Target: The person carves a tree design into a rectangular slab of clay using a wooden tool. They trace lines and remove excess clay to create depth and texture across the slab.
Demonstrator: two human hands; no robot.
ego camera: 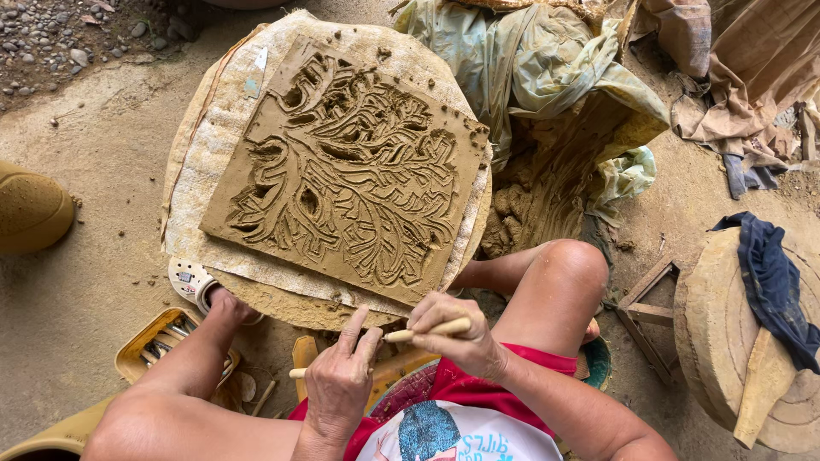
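Fingers (444,329) pinching wooden stick (427,329), left hand (340,380) touching

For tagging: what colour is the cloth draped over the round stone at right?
Dark navy blue cloth, head view.

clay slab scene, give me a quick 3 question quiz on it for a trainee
1. True or false: the carved clay slab lies on a round stand covered with cloth.
2. What does the right hand grip? A) a wooden stick tool B) a sponge C) a knife
3. Where is the yellow tray of tools: on the person's left or right?

Key: 1 true; 2 A; 3 left, on the ground beside the left leg, below the stand.
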